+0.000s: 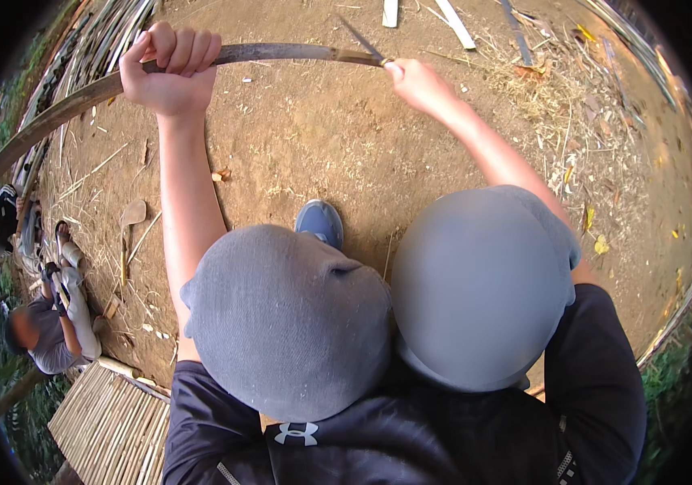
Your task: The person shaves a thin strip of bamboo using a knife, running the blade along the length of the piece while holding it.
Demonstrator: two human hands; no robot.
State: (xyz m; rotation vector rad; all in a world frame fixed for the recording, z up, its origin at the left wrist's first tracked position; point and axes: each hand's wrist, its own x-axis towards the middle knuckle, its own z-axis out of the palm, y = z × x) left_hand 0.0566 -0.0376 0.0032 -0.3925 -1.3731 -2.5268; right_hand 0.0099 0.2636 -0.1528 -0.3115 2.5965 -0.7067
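Note:
My left hand (170, 71) is raised at the upper left, its fingers wrapped round a long bamboo pole (281, 52). The pole runs from the left rim, through this fist, to its lighter end beside my right hand (423, 85). That hand is closed on a knife whose narrow dark blade (360, 38) slants up and left. Where blade and pole end meet, I cannot tell if they touch. The knife's handle is mostly hidden by my fingers. Below, my grey-trousered knees are bent, with a blue shoe (319, 222) on the dirt between them.
Long bamboo poles (59, 73) are piled at the upper left. Pale strips (454, 23) and a dark strip (517, 34) lie ahead; straw-like shavings (556, 113) litter the right. At left, a person (51, 327) sits near a slatted bamboo platform (111, 424) and a spade-shaped tool (133, 212).

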